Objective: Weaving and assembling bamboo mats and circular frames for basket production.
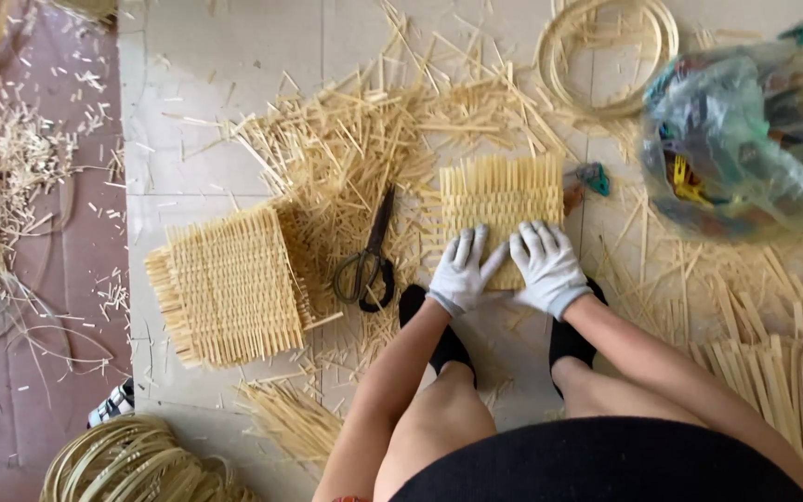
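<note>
We pressed both white-gloved hands flat on a small square mat of woven pale bamboo strips (499,206) on the tiled floor.

Our left hand (462,270) and right hand (547,267) lay open, fingers spread, gripping nothing, seemingly pinning the mat's near edge between our black-socked feet. Black-handled scissors (369,258) lay just left, a second woven mat (231,285) beyond. The gloves hid the mat's near edge; the clear plastic bag's (741,139) contents stayed unclear.

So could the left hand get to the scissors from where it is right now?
Probably yes. The left hand rests on the woven mat, and the scissors lie just to its left on loose straw, with nothing lying over them or standing between.
</note>
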